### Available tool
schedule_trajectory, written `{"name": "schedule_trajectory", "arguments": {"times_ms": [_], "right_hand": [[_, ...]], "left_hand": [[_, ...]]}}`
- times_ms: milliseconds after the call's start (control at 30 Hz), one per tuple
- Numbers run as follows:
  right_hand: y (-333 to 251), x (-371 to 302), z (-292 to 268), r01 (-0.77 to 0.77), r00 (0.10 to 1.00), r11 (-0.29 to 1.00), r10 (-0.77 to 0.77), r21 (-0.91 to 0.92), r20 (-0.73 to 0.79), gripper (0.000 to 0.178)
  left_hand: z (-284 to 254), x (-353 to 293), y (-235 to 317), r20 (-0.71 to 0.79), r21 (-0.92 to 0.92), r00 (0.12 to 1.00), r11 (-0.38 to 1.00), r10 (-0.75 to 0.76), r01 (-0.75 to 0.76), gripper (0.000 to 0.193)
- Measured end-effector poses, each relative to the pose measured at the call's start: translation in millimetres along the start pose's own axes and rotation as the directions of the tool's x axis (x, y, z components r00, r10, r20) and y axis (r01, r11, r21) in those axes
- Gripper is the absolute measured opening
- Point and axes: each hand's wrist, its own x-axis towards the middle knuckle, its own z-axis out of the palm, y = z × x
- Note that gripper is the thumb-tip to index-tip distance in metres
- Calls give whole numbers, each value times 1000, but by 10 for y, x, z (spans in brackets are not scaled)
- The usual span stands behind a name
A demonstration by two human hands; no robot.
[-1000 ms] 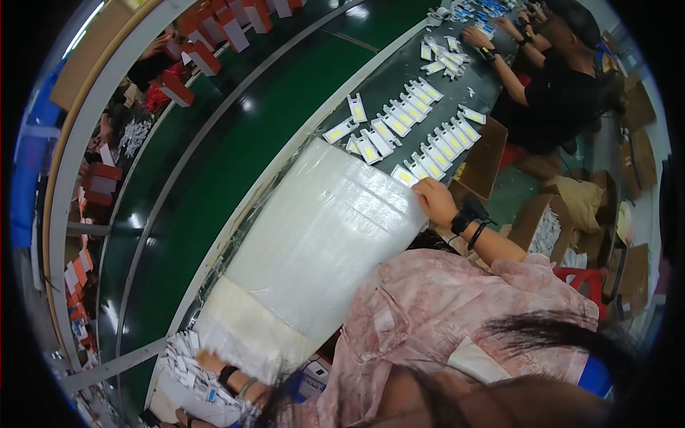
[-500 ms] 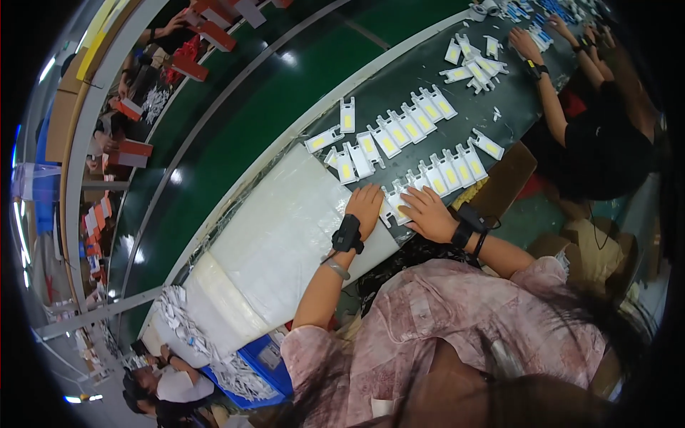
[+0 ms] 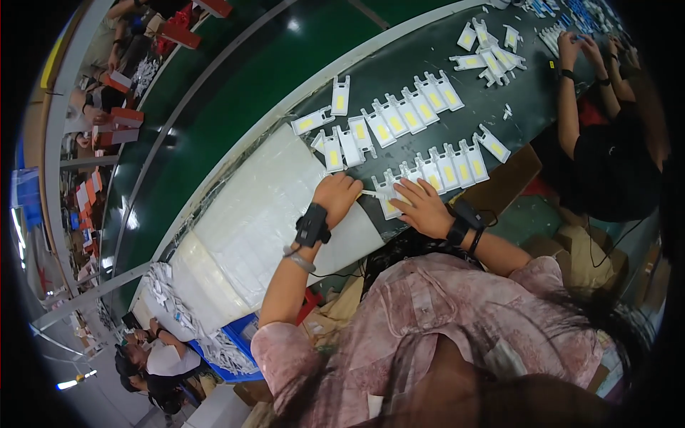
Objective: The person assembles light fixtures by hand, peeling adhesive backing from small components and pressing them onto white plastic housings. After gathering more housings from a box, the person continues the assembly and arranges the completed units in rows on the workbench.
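My left hand (image 3: 339, 197) is closed at the near end of the dark bench. A thin white strip (image 3: 369, 193), perhaps one of the white parts seen edge-on, sticks out from its fingertips. Fingers apart, my right hand (image 3: 426, 209) rests on the near end of a row of flat white plastic pieces (image 3: 447, 171) with yellow rectangles and forked ends. The piece under the fingers is partly covered. Beyond it runs a second slanted row of the same pieces (image 3: 410, 118). A few more pieces (image 3: 333, 152) lie askew at its left end.
Plastic-wrapped white sheeting (image 3: 264, 207) covers the bench at left. A loose pile of pieces (image 3: 492, 60) lies farther off. At right a co-worker's hands (image 3: 569, 50) handle small parts. A blue bin (image 3: 242, 342) with white strips stands lower left; a cardboard box (image 3: 510, 182) is beside the bench.
My left hand has drawn back leftward from the row and closed, with a white strip now at its fingertips. My right hand stays on the row. The view has shifted somewhat.
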Motion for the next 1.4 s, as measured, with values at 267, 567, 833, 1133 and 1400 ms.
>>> {"name": "schedule_trajectory", "arguments": {"times_ms": [267,567,833,1133,1400], "right_hand": [[25,46,-10,-30,999,1000,31,-7,16,49],[177,9,-98,4,1000,999,-4,-49,12,51],[587,-264,-511,-181,883,983,148,-32,-445,45],[1282,-888,-451,-652,668,758,596,36,-447,46],[994,-783,-529,-562,798,810,480,-164,-364,53]], "left_hand": [[541,-377,851,67,-751,497,284,-865,596,18],[843,-115,1117,-54,-433,460,436,-887,789,31],[652,-154,1143,-138,-328,606,613,-784,719,34],[906,74,1251,-335,-321,764,829,-552,458,62],[1007,94,1224,-212,-115,819,845,-534,522,66]]}}
